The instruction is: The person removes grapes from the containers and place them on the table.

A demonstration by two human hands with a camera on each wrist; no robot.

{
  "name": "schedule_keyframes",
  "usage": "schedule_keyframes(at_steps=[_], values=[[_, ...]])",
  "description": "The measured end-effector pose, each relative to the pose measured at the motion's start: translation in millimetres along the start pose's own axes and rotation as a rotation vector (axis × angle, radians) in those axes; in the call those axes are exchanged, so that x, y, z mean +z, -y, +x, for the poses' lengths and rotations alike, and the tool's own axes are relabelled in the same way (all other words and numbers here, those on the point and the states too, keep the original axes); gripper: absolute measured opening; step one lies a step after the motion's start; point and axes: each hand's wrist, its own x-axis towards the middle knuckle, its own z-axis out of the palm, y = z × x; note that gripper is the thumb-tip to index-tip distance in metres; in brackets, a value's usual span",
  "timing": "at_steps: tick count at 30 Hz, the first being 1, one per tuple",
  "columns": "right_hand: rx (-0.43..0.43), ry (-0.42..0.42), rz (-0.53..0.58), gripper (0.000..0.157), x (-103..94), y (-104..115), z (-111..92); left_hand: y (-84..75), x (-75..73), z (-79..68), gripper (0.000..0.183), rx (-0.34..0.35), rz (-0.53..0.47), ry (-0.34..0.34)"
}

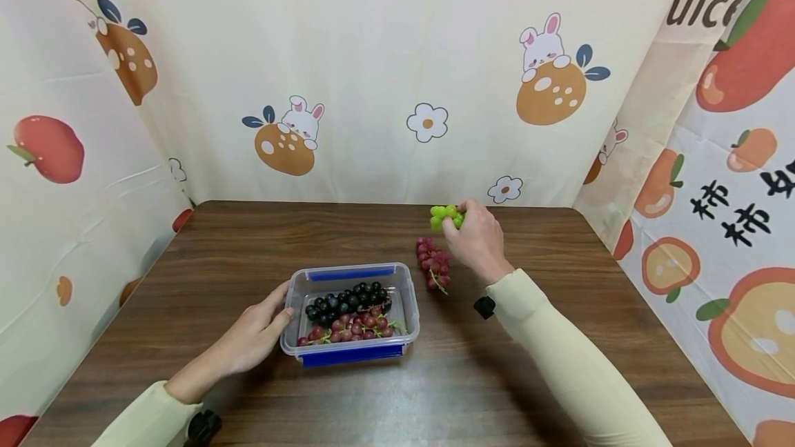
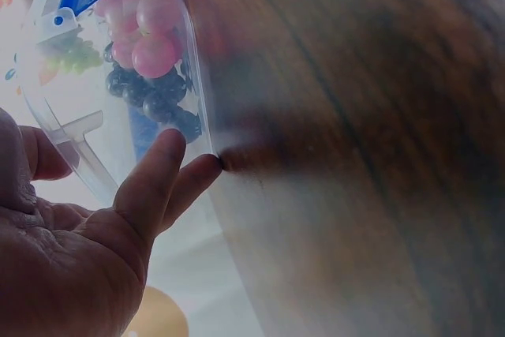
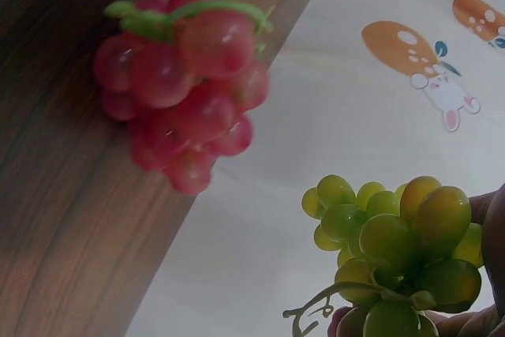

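Observation:
My left hand (image 1: 257, 333) touches the left side of a clear plastic food container (image 1: 406, 295) with blue clip strips. Its fingers (image 2: 154, 187) lie fairly straight against the outer wall. Inside the container are a bunch of black grapes (image 1: 348, 300) at the back and a bunch of red grapes (image 1: 360, 326) in front. To the right of it, my right hand (image 1: 478, 240) pinches a bunch of green grapes (image 1: 446, 216) above the table. Another red grape bunch (image 1: 433, 263) lies on the wood below that hand; in the right wrist view its green stem shows.
The dark wooden table (image 1: 348, 233) ends at a printed curtain (image 1: 373, 157) behind. More printed cloth (image 1: 658, 281) stands along the right side, and also on the left. A black wrist device (image 1: 484, 307) sits under the right wrist.

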Motion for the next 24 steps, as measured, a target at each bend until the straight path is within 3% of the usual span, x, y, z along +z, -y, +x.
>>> schedule_keyframes(at_steps=[24], values=[[0.129,0.038,-0.106,0.037,8.6,-40,12,0.8,-0.5,-0.1,0.054,0.001,-0.007,0.008]])
